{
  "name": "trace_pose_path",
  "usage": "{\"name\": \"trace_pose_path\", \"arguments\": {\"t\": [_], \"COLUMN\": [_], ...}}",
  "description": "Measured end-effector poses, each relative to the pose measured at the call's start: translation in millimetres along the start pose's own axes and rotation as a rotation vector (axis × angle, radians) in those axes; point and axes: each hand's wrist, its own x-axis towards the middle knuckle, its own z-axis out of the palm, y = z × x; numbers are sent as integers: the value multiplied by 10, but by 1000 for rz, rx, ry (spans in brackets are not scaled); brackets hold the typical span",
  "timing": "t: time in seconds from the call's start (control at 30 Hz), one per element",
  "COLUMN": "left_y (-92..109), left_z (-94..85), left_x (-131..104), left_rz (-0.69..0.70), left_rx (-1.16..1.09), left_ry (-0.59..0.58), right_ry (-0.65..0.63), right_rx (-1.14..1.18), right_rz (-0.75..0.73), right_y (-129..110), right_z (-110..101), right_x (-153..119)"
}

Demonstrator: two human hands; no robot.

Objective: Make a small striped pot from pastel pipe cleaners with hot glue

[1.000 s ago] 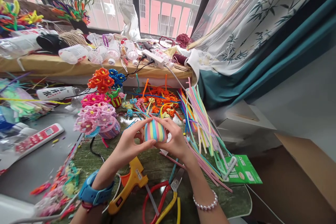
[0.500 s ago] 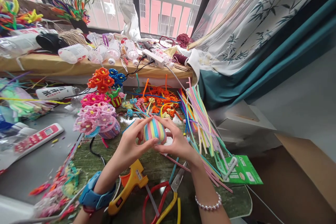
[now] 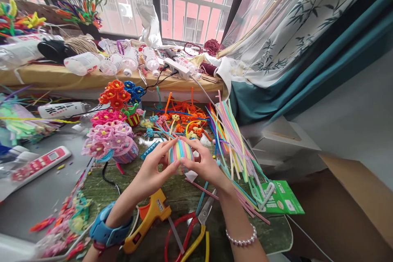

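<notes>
You have the striped piece (image 3: 180, 150) between both hands, above the table (image 3: 258, 235) and in front of the orange stems (image 3: 196, 110). Your left hand (image 3: 153, 168) curves around its left side and your right hand (image 3: 205, 163) around its right, fingers along the top and thumbs low on the near face. Both hands are closed on it, though its far side and underside are hidden, so you cannot tell how the fingertips sit there.

It looks light, a small rounded thing of pastel strands laid side by side, so it should ask little strength. The surface seems fuzzy and soft, more likely to grip your skin than to slip. Whether something stiff lies inside does not show; treat it as able to dent. Hard pinching could flatten the pile or push strands apart. Hold it by its two sides with broad finger pads, pressing evenly, and avoid picking at single strands or at their ends. The glue gun (image 3: 156, 211) and scissors (image 3: 202, 217) lie nearer you, both untouched.
</notes>
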Motion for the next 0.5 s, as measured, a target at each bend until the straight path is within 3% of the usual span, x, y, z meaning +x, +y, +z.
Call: {"name": "trace_pose_path", "arguments": {"t": [0.5], "left_y": [-14], "left_z": [66], "left_x": [-2], "left_rz": [37], "left_rx": [310], "left_ry": [73], "right_ry": [22], "right_rx": [-146], "right_rz": [-14], "right_y": [96], "right_z": [39], "right_x": [21]}}
